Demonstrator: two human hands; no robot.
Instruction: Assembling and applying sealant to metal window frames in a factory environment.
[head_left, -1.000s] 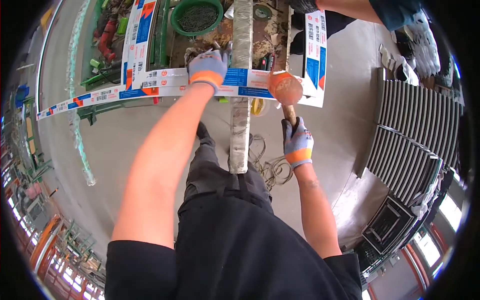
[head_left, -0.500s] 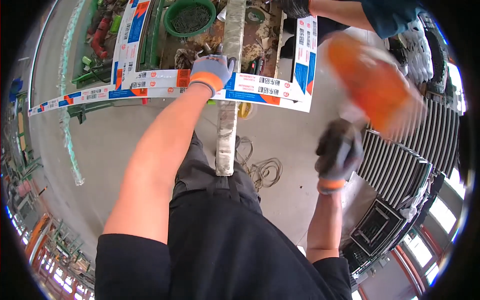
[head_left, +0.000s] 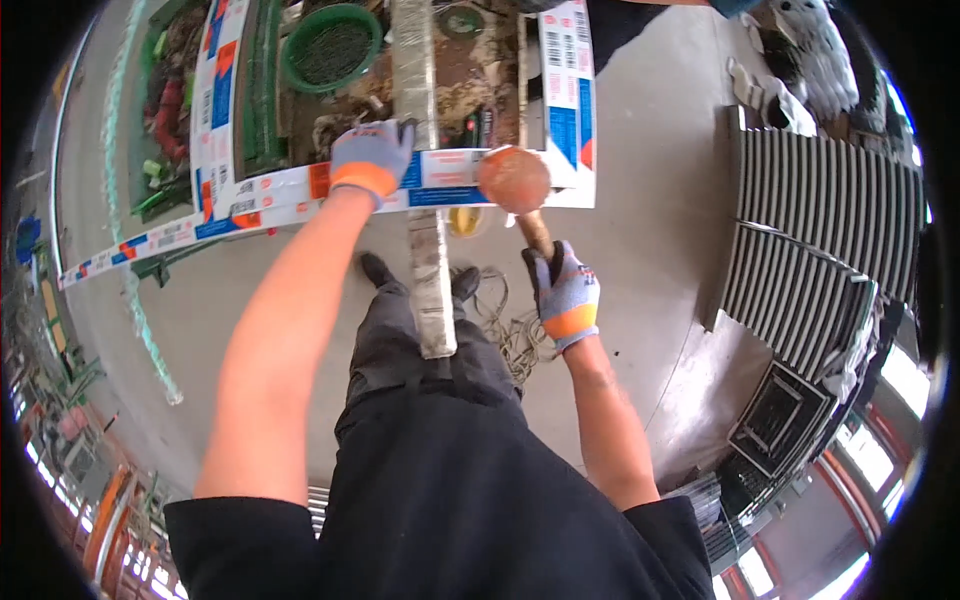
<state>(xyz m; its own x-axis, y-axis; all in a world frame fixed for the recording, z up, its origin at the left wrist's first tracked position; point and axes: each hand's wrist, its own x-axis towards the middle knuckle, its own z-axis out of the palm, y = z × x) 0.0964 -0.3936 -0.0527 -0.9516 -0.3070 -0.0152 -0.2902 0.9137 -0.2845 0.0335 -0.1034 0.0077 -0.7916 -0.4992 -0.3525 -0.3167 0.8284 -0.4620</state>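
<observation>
My left hand point(head_left: 370, 160), in a grey and orange glove, is closed over the near rail of a rectangular frame point(head_left: 450, 196) covered in white, blue and orange printed film. My gloved right hand point(head_left: 570, 300) grips the wooden handle of a mallet point(head_left: 515, 180). The mallet's round orange-red head is over the near rail, close to the frame's right corner; whether it touches cannot be told. Under the frame, beside my left hand, a silvery wrapped bar point(head_left: 430, 290) runs toward me and juts past the rail.
A green bowl of small metal pieces point(head_left: 332, 48) stands on the littered bench point(head_left: 465, 75). Another person's sleeve point(head_left: 735, 5) shows at the top right. Striped stacks of metal profiles point(head_left: 800, 270) stand at right. A coiled cord point(head_left: 515, 345) lies by my feet.
The mallet has swung from the far right, in toward the frame's near right corner, with my right hand. My left hand stays on the rail while the whole view has shifted.
</observation>
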